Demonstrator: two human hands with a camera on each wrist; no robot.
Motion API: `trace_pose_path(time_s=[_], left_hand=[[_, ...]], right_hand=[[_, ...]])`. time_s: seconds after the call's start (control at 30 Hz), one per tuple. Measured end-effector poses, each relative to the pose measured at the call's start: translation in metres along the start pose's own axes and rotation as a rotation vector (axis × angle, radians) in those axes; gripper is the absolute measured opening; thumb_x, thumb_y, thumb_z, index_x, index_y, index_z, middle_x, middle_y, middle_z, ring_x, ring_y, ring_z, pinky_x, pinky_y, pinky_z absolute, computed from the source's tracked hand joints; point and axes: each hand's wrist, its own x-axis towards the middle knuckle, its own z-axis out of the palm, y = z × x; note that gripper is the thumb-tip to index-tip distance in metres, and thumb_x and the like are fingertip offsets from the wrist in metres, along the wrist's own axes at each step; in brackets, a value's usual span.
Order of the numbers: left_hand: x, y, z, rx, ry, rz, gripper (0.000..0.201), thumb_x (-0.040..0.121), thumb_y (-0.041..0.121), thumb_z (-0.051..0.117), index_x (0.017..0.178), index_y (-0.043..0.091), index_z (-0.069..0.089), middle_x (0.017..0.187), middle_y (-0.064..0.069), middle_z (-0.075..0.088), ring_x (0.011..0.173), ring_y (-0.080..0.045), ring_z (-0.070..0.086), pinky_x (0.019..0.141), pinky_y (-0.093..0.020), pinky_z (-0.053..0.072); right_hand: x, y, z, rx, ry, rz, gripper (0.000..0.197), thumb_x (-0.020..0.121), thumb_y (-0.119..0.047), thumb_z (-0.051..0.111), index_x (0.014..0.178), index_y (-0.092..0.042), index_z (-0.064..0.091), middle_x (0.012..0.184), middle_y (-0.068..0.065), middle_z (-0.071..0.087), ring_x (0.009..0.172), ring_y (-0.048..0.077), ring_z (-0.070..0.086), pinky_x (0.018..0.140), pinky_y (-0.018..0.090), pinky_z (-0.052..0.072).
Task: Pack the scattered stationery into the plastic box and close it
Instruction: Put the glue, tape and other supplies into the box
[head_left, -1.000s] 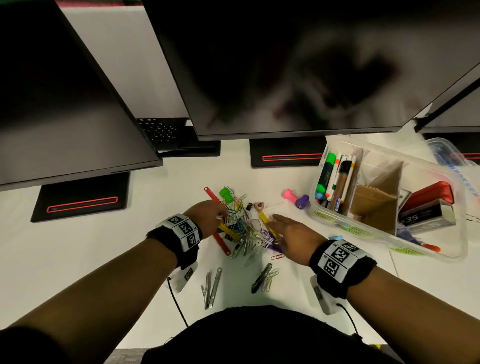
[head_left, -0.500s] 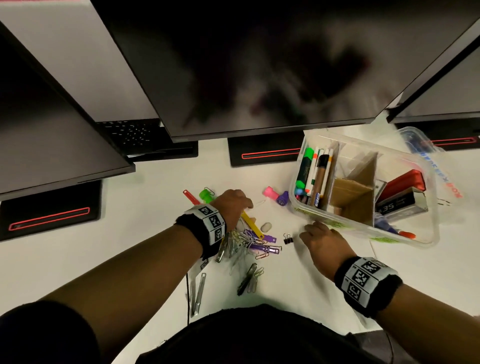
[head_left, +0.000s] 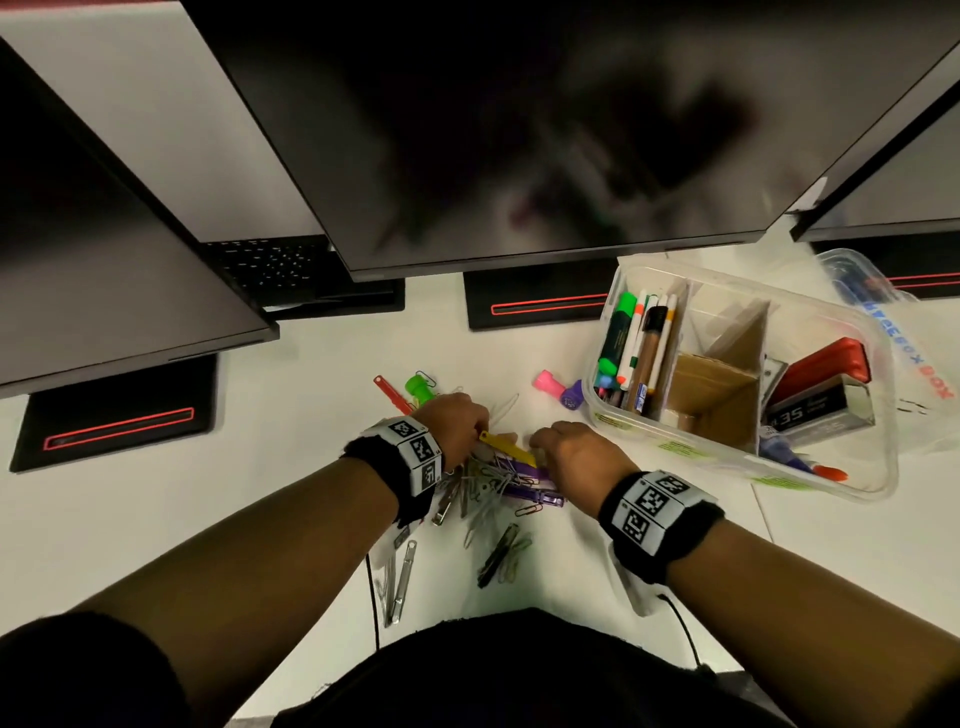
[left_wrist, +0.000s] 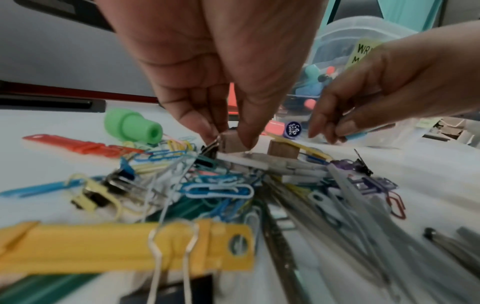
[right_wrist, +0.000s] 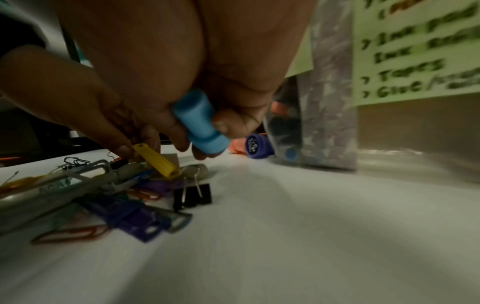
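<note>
A heap of coloured paper clips, binder clips and plastic fasteners (head_left: 493, 483) lies on the white desk between my hands. My left hand (head_left: 462, 421) reaches down into it; in the left wrist view its thumb and forefinger (left_wrist: 228, 137) pinch a small brown block (left_wrist: 232, 143) beside a black binder clip. My right hand (head_left: 556, 444) holds a blue stamp (right_wrist: 200, 125) curled against the palm, while its fingertips (right_wrist: 124, 148) touch a yellow fastener (right_wrist: 155, 162). The clear plastic box (head_left: 597, 410) stands open at the right, with pens, cardboard dividers and a stapler inside.
The box's lid (head_left: 893, 322) lies behind the box. Pink (head_left: 545, 382) and purple (head_left: 571, 397) stamps sit by its left wall; a green stamp (head_left: 418, 387) and a red fastener (head_left: 389, 395) lie beyond my left hand. Metal fasteners (head_left: 397, 582) lie near me. Monitors overhang the desk's back.
My right hand went to the box's front edge and has come back left to the heap, with the blue stamp in it. My left hand has stayed on the heap.
</note>
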Motion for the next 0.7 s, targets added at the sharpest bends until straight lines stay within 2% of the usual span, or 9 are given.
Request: trace_pose_path(time_s=[0.13, 0.23, 0.37, 0.53, 0.7], left_hand=[[-0.008, -0.003, 0.004, -0.028, -0.001, 0.025, 0.027, 0.089, 0.02, 0.053, 0.114, 0.017, 0.063, 0.116, -0.009, 0.059, 0.111, -0.025, 0.054, 0.093, -0.03, 0.042], [-0.008, -0.002, 0.006, -0.041, -0.018, 0.043, 0.03, 0.087, 0.018, 0.055, 0.116, 0.014, 0.062, 0.119, -0.009, 0.057, 0.113, -0.025, 0.053, 0.095, -0.029, 0.041], [-0.005, 0.001, 0.01, -0.028, 0.011, 0.049, 0.029, 0.086, 0.016, 0.055, 0.115, 0.014, 0.06, 0.117, -0.01, 0.057, 0.11, -0.028, 0.053, 0.092, -0.032, 0.043], [-0.001, 0.008, 0.012, 0.02, 0.005, 0.063, 0.028, 0.09, 0.02, 0.052, 0.115, 0.014, 0.062, 0.115, -0.012, 0.056, 0.107, -0.03, 0.055, 0.093, -0.035, 0.046], [-0.002, 0.007, 0.014, 0.048, -0.032, 0.077, 0.024, 0.093, 0.022, 0.05, 0.113, 0.014, 0.058, 0.113, -0.013, 0.049, 0.102, -0.031, 0.054, 0.084, -0.032, 0.041]], right_hand=[[0.016, -0.006, 0.002, -0.034, -0.062, 0.03, 0.032, 0.091, -0.015, 0.047, 0.123, -0.013, 0.052, 0.116, 0.011, 0.05, 0.106, 0.031, 0.056, 0.087, 0.039, 0.05], [0.022, -0.004, 0.003, -0.029, -0.085, 0.049, 0.027, 0.09, -0.017, 0.051, 0.116, -0.014, 0.055, 0.114, 0.009, 0.049, 0.103, 0.03, 0.057, 0.082, 0.034, 0.048], [0.022, -0.003, 0.005, -0.054, -0.092, 0.07, 0.023, 0.092, -0.019, 0.049, 0.113, -0.012, 0.055, 0.114, 0.011, 0.049, 0.102, 0.03, 0.057, 0.08, 0.035, 0.045], [0.013, -0.006, 0.003, -0.013, 0.021, 0.008, 0.027, 0.089, -0.02, 0.05, 0.113, -0.011, 0.056, 0.115, 0.009, 0.051, 0.1, 0.029, 0.058, 0.086, 0.041, 0.049], [-0.015, -0.008, -0.018, 0.062, 0.167, -0.097, 0.021, 0.089, -0.023, 0.052, 0.104, -0.013, 0.061, 0.109, 0.005, 0.058, 0.097, 0.026, 0.058, 0.085, 0.039, 0.049]])
